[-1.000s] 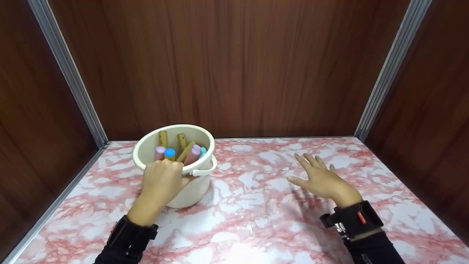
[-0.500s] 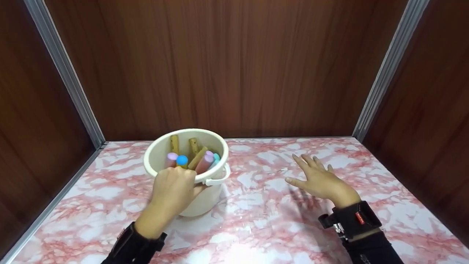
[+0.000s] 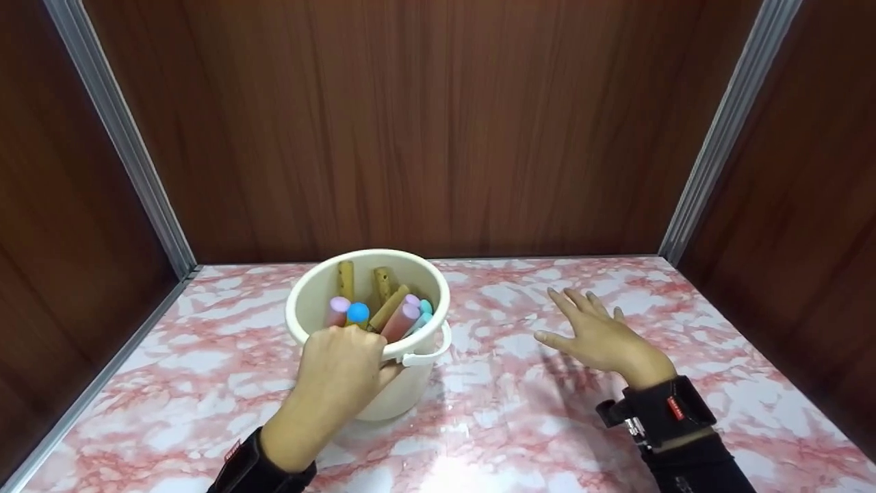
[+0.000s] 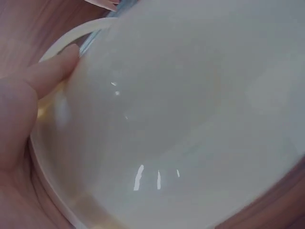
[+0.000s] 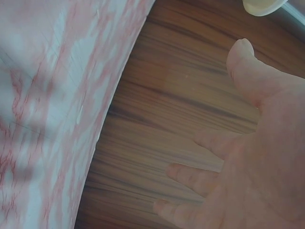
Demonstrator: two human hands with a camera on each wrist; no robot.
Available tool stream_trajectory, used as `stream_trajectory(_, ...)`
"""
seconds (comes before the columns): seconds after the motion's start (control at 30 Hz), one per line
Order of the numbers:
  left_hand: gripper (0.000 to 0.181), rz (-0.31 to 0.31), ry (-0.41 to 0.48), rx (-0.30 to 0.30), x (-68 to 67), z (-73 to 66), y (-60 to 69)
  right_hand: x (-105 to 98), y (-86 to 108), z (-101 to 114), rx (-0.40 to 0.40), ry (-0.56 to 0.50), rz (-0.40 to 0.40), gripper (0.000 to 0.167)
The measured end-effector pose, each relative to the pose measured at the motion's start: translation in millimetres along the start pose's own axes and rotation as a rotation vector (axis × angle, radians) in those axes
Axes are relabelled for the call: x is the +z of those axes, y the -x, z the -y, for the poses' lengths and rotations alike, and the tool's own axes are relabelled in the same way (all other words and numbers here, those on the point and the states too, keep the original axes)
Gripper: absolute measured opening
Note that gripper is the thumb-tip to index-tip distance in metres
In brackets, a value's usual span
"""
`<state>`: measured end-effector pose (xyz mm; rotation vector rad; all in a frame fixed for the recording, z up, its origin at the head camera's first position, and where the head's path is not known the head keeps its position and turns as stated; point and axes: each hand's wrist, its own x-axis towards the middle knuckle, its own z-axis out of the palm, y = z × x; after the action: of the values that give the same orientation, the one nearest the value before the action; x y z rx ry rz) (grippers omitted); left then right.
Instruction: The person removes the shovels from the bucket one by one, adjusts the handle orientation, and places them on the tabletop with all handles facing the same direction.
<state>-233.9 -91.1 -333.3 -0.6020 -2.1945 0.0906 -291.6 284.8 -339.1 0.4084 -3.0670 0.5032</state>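
Observation:
My left hand [image 3: 342, 366] grips the near rim of a cream bucket [image 3: 404, 387], fingers over the rim and thumb along the outside. The bucket leans slightly; I cannot tell whether its base touches the table. Inside stand several sticks: yellow-brown spotted ones [image 3: 347, 279], pinkish ones with lilac ends [image 3: 401, 322], a blue-ended one [image 3: 358, 313] and teal ones [image 3: 425, 307]. In the left wrist view the thumb [image 4: 55, 69] lies against the bucket's outer wall [image 4: 167, 109]. My right hand [image 3: 599, 339] hovers above the table, fingers spread, holding nothing.
The table [image 3: 506, 411] has a pink-and-white marbled top. Dark wood-grain panels [image 3: 438, 123] enclose it at the back and both sides, with grey metal posts [image 3: 712, 137] in the corners. A small white handle [image 3: 434, 350] sticks out from the bucket's right side.
My left hand has brought the bucket to the right and nearer to me, sticks still inside. The right hand has stayed almost where it was.

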Motion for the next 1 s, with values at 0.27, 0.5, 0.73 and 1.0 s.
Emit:
stream_trajectory(0.27, 0.050, -0.077, 0.130, -0.007, 7.9, 1.3, -2.5, -1.9, 2.0, -2.9, 0.006, -0.004, 0.003, 0.095)
stream_trajectory(0.5, 0.041, -0.029, 0.189, -0.019, 5.8, -0.9, -1.2, -1.3, 2.8, -2.1, 0.001, 0.007, 0.014, 0.095)
stream_trajectory(0.73, 0.050, -0.032, 0.140, 0.012, 5.6, -5.7, 0.4, -3.7, 4.3, -2.2, 0.005, 0.012, 0.007, 0.094)
stream_trajectory(1.0, 0.050, 0.029, 0.058, 0.026, 1.3, -3.1, -2.7, -13.9, 4.6, 7.6, -0.011, 0.011, -0.060, 0.090)
